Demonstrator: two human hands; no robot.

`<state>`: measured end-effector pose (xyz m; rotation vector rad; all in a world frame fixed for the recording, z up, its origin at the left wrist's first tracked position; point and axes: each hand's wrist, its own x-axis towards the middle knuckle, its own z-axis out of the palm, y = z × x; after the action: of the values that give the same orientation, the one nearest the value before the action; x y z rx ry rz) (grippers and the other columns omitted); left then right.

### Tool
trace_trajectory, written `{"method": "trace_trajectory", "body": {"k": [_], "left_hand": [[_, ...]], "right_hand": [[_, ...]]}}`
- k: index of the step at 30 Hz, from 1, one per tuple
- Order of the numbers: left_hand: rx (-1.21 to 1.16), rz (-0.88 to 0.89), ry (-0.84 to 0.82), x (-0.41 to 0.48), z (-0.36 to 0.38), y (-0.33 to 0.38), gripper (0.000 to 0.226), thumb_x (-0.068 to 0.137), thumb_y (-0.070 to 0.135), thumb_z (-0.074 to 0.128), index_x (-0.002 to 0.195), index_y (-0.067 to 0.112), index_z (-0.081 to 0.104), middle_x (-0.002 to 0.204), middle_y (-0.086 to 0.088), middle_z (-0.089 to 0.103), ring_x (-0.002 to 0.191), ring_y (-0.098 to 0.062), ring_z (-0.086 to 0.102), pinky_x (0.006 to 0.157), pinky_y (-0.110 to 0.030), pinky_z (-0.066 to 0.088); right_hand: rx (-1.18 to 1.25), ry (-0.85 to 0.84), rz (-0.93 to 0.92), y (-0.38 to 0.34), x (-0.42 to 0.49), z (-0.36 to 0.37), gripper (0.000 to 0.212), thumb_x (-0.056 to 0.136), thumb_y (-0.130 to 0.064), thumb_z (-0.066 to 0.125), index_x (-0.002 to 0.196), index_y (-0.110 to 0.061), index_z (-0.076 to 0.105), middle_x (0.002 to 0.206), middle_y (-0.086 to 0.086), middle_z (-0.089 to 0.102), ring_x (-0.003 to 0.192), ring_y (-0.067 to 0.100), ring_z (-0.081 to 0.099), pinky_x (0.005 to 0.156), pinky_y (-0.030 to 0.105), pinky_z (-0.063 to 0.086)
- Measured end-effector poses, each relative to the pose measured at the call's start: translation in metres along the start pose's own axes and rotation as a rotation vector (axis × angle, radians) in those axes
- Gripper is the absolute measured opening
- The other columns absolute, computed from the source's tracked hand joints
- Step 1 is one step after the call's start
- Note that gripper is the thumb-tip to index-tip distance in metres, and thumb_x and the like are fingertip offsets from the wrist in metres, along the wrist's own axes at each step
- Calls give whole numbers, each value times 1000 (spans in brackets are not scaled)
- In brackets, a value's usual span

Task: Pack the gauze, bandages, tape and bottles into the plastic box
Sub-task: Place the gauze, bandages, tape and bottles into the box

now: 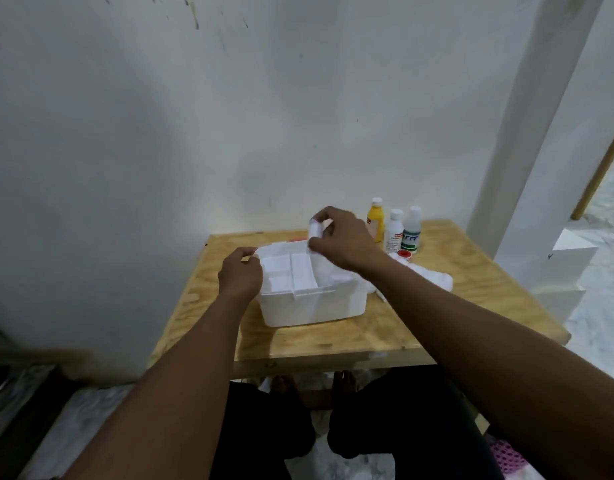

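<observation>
A white plastic box point(309, 306) stands open in the middle of a small wooden table point(333, 341), with a divided white insert inside. My left hand point(239, 277) grips the box's left rim. Above the far side of the box, my right hand point(347, 237) holds a small white bandage roll point(315, 231) between thumb and fingers. Three bottles stand at the back right: a yellow bottle point(375, 218), a white bottle point(394, 232) and a clear bottle with a green label point(412, 230). A red-rimmed tape roll point(405, 254) and white gauze point(433, 278) lie right of the box.
The table stands against a white wall. A white pillar point(527, 133) rises at the right, with white steps point(572, 261) beyond the table's right edge. My legs and bare feet show under the table's front edge.
</observation>
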<state>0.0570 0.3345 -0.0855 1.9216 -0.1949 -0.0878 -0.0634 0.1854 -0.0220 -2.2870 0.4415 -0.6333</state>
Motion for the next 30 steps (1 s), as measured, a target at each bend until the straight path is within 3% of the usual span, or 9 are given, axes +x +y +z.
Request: {"method": "trace_trajectory", "body": {"k": [3, 6, 10, 13, 20, 22, 26, 30], "left_hand": [[-1, 0, -6, 0, -1, 0, 29, 104, 21, 46, 128, 20, 62, 130, -7, 61, 99, -23, 55, 79, -34, 48], [5, 7, -6, 0, -2, 0, 29, 104, 21, 46, 128, 20, 63, 131, -7, 61, 100, -23, 55, 79, -34, 47], [8, 9, -4, 0, -2, 1, 29, 104, 21, 46, 128, 20, 63, 132, -7, 62, 101, -23, 56, 81, -34, 50], [12, 7, -2, -1, -3, 2, 31, 104, 20, 46, 130, 19, 62, 132, -8, 61, 101, -24, 56, 85, -36, 53], [53, 28, 27, 1, -10, 0, 32, 103, 18, 46, 130, 18, 63, 130, -8, 63, 100, -23, 56, 81, -34, 48], [63, 29, 33, 3, -15, -1, 33, 103, 17, 46, 130, 17, 64, 131, -8, 63, 100, -23, 55, 81, -33, 47], [83, 13, 54, 6, -26, -5, 33, 103, 18, 47, 131, 17, 64, 132, -8, 63, 101, -23, 56, 81, -33, 48], [97, 16, 73, 10, -35, -7, 32, 103, 18, 47, 130, 17, 65, 132, -8, 62, 101, -22, 53, 83, -33, 46]], "right_hand": [[-122, -138, -31, -4, -7, 16, 39, 77, -26, 71, 114, -20, 61, 90, -3, 58, 85, 17, 57, 63, 26, 38], [-301, -245, -19, 1, -11, 24, 41, 81, -32, 66, 120, -22, 60, 105, 0, 64, 104, 20, 57, 82, 33, 46], [-398, -284, -32, 3, -12, 28, 38, 89, -37, 56, 121, -21, 67, 120, 4, 67, 115, 27, 57, 96, 45, 49], [-425, -265, -65, 4, -14, 31, 42, 93, -40, 54, 131, -23, 57, 131, 8, 56, 123, 31, 49, 100, 47, 45], [-338, -289, -138, 1, -16, 35, 27, 94, -33, 58, 114, -19, 69, 112, 4, 51, 100, 21, 54, 89, 32, 46], [-311, -297, -157, 0, -15, 37, 28, 95, -34, 57, 114, -18, 70, 115, 6, 53, 94, 16, 51, 88, 30, 44], [-251, -300, -175, -2, -14, 44, 34, 96, -38, 54, 123, -21, 64, 127, 7, 56, 113, 20, 55, 91, 28, 38], [-181, -277, -180, -2, -12, 51, 34, 96, -37, 55, 125, -20, 61, 120, 4, 62, 103, 16, 57, 89, 28, 43]]}}
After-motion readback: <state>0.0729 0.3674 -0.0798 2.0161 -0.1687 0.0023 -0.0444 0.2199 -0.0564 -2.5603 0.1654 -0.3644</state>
